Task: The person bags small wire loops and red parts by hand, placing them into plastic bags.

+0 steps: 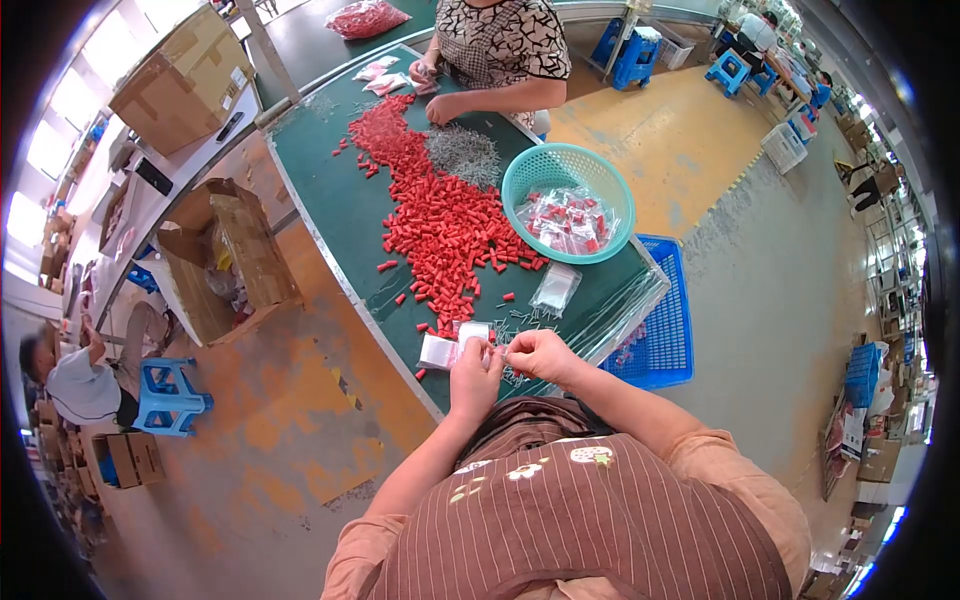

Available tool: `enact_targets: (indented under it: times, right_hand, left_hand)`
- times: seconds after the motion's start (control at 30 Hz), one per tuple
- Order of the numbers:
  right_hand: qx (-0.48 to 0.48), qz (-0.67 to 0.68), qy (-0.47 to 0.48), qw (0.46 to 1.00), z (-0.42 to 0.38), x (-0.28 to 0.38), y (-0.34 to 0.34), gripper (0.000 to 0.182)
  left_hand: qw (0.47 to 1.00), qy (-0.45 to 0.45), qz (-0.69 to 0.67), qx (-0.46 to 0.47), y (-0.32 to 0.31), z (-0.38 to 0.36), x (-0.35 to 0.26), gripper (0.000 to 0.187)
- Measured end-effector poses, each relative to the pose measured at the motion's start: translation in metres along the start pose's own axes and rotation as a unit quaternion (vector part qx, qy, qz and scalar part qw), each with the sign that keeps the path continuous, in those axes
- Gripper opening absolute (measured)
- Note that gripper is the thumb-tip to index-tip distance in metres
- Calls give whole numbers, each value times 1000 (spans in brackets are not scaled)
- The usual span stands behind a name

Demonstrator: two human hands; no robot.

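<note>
Head view, items on and about a green table [340, 235]:

Left hand [474, 378]: one, bare, at the near end of the table; fingers curled, tips drawn in toward the right hand. Grip: too small to make out; cannot tell how tightly it is closed or on what.

Right hand [543, 358]: one, bare, just beside the left; thumb and forefinger brought close together. Grip: any small piece between the tips cannot be told.

White packets [437, 351]: two, side by side, near the left hand's fingers.

Clear bags [556, 289]: one flat stack, on the table beyond the right hand.

Red plugs [450, 220]: one long heap, running from the far part of the table down toward the hands; strays along its edges.

Grey screws [463, 155]: one heap, beside the red plugs at the far part; more lie loose near the hands.

Turquoise basket [531, 166]: one, round, pierced, on the table's right side; holds filled bags with red pieces showing.

Blue crate [674, 300]: one, plastic, below the table's right edge.

Co-worker [505, 45]: one, at the far side, a hand at the grey screws, small bags beside.

Cardboard box [255, 245]: one, open, left of the table.
</note>
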State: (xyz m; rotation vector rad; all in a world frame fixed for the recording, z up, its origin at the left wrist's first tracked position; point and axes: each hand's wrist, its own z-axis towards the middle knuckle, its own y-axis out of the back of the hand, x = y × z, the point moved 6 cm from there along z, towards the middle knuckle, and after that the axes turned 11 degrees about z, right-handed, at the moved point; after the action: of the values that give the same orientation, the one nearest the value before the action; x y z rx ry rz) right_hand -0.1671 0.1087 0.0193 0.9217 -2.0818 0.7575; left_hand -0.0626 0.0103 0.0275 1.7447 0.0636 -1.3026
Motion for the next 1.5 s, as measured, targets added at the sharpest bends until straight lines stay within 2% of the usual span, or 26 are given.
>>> enact_targets:
  times: [0.07,0.17,0.27,0.37,0.47,0.6,0.7,0.77,0.9,0.97,1.1,1.2,1.27,1.33,1.4,1.5]
  right_hand:
    - [-14,-1,8,1000,0,1,4,13]
    - [-48,11,44,998,0,6,18,13]
    - [-42,15,110,993,-7,20,22,14]
    - [-28,-29,201,979,-24,40,7,14]
    - [-29,-283,334,899,-42,66,-15,13]
    - [-32,-449,419,788,-51,75,-30,12]
    - [-21,-493,434,753,-52,70,-36,13]
    - [1,-487,408,772,-50,67,-36,13]
    - [19,-427,411,805,-52,71,-27,12]
    - [19,-456,412,789,-57,69,-25,12]
    - [27,-493,403,770,-57,63,-27,12]
    - [25,-440,385,811,-49,55,-12,12]
    - [38,-278,317,906,-32,34,7,10]
    - [71,-104,221,967,-26,25,11,8]
    - [121,72,101,985,-26,18,10,6]
    - [116,153,106,976,-28,18,13,6]
  left_hand:
    - [999,41,-15,29,1,3,0,16]
    - [990,66,-117,36,6,4,-3,16]
    - [992,47,-112,18,7,2,-3,16]
    - [996,37,-67,43,2,3,-2,14]
    - [995,46,-63,64,-3,4,-4,15]
    - [993,46,-80,71,1,3,-13,15]
    - [997,13,-60,46,0,1,-10,14]
    - [999,-20,-28,31,-3,0,-5,13]
    - [994,18,-85,64,2,-1,-9,13]
    - [986,57,-136,80,3,-2,-11,13]
    - [964,63,-213,147,-13,-1,-2,16]
    - [948,71,-238,200,-19,0,-1,19]
    - [942,67,-229,235,-10,-5,-12,19]
    - [943,26,-251,218,-17,-8,-9,17]
    - [953,-7,-225,203,-14,-8,-13,15]
    - [969,-24,-155,189,1,-6,-26,14]
